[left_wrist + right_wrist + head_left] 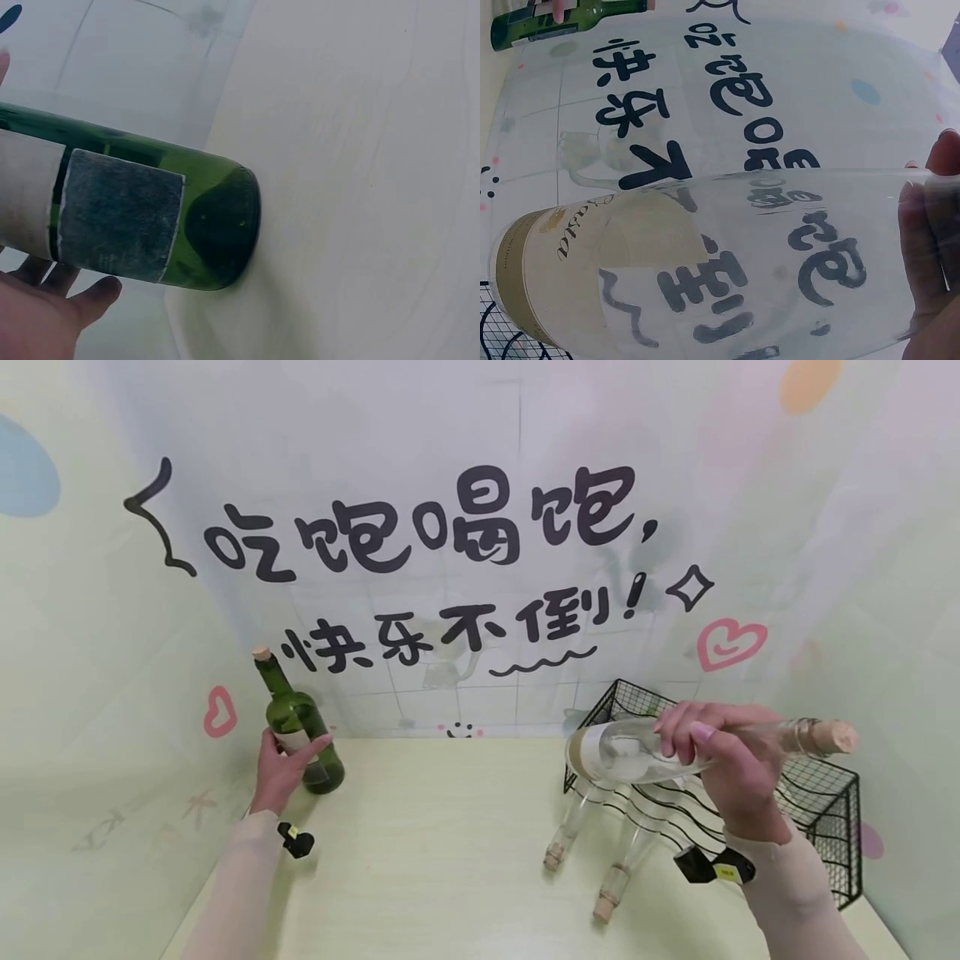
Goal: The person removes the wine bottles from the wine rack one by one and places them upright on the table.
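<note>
My left hand (281, 772) grips a green wine bottle (291, 717) with a cork in its neck, upright at the table's back left. Its label and dark base show in the left wrist view, with fingers (96, 300) beneath its side. At the right, my right hand (731, 756) holds a clear glass bottle (626, 747) by its neck and shoulder. This bottle lies nearly level above a black wire rack (857, 785), its cork pointing right and its cream label left. Part of the rack is hidden behind the hand and bottle.
Two corked clear bottles, one farther left (572, 827) and one nearer (618, 881), lie in the rack with necks toward me. The pale table (427, 843) meets a printed backdrop (465, 435) behind and at both sides.
</note>
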The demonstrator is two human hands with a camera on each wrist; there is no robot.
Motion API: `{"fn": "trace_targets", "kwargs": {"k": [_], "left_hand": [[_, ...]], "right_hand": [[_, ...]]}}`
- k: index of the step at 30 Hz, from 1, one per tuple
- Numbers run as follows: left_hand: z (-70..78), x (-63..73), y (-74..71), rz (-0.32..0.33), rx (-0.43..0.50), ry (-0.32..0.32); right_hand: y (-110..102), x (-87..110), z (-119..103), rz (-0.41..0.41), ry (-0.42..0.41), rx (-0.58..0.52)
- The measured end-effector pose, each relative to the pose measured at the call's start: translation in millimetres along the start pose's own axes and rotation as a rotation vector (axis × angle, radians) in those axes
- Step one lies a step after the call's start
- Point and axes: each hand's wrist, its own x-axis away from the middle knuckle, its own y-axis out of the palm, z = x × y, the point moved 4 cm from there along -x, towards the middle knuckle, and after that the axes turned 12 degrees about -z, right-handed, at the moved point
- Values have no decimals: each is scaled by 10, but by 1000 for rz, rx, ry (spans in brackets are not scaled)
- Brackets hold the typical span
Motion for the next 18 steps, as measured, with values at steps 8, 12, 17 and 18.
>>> {"fn": "trace_targets", "kwargs": {"k": [8,12,17,18], "left_hand": [[175,129,-87,55,67,-39],[313,239,-106,103,122,-29],[477,378,-68,122,151,-17],[509,407,-52,123,156,-14]], "right_hand": [[-11,14,-27,21,38,-50],[-19,40,-27,28,79,-63],[-60,63,-38,55,125,-68],[-71,67,-39,63,136,-68]]}}
